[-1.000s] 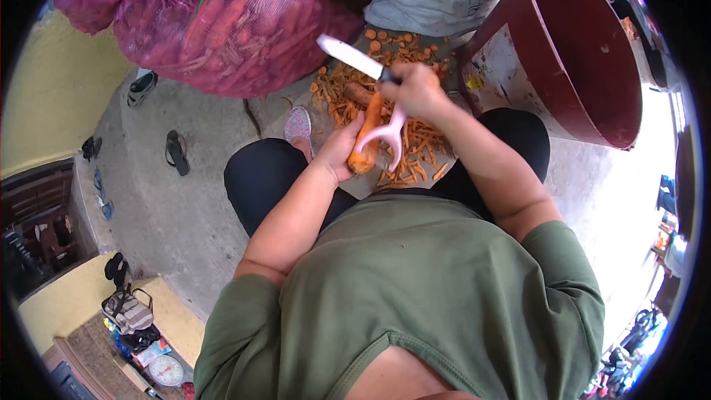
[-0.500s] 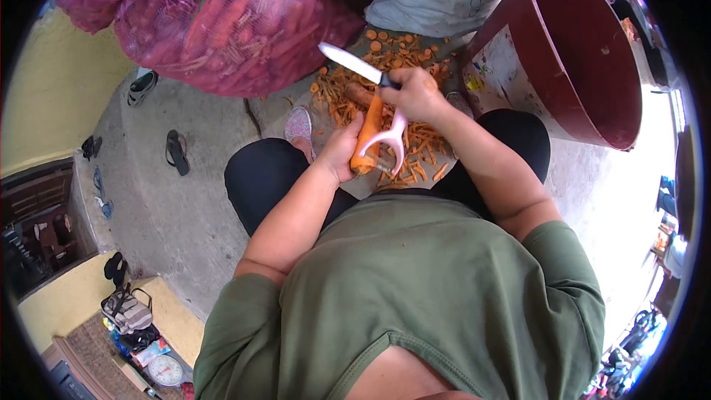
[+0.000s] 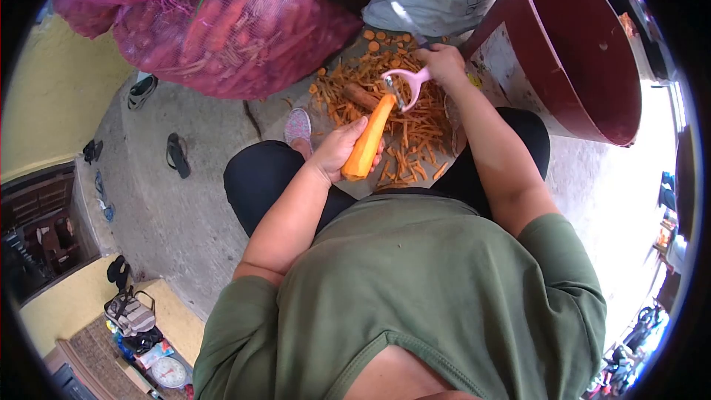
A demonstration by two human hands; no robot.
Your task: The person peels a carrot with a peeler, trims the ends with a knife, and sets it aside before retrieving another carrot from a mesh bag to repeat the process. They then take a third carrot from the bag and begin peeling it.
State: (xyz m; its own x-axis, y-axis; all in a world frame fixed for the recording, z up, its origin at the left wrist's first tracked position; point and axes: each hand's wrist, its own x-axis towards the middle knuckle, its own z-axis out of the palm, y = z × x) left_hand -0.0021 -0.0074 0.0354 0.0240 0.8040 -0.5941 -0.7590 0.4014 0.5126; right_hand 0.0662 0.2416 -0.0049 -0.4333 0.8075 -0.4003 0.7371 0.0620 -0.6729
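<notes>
Outdoor veg prep yard, shown by concrete floor (image 3: 178, 215), mesh carrot sack (image 3: 222, 30), peelings (image 3: 407, 133) & weighing scale (image 3: 169, 372).

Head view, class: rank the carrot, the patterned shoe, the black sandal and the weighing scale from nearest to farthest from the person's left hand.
1. carrot: held in the left hand itself.
2. patterned shoe: just left of the hand, on the floor.
3. black sandal: farther left on the concrete.
4. weighing scale: far off at the lower left.
</notes>
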